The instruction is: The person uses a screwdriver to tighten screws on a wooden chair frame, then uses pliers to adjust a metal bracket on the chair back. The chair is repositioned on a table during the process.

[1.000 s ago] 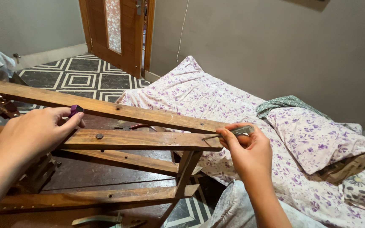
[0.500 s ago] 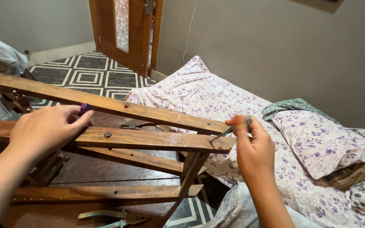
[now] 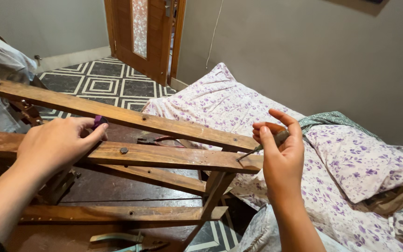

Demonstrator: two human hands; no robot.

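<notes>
A worn wooden frame (image 3: 164, 156) of crossed slats stands in front of me. My left hand (image 3: 57, 142) rests on its middle slat, fingers curled around a small purple piece (image 3: 100, 121) beside the upper slat. My right hand (image 3: 281, 149) grips a thin screwdriver (image 3: 260, 147). Its tip touches the right end of the middle slat, near a screw head. A dark bolt head (image 3: 124, 150) sits in the middle slat, between my hands.
Pliers (image 3: 127, 239) lie on the lowest board near me, and another tool with red handles (image 3: 157, 139) lies under the upper slat. A bed with floral purple sheets (image 3: 332, 168) fills the right. A wooden door (image 3: 141, 32) and patterned floor tiles (image 3: 103, 84) are behind.
My right hand has risen a little and tilted the screwdriver, so its tip now meets the slat end. My left hand stays on the purple piece.
</notes>
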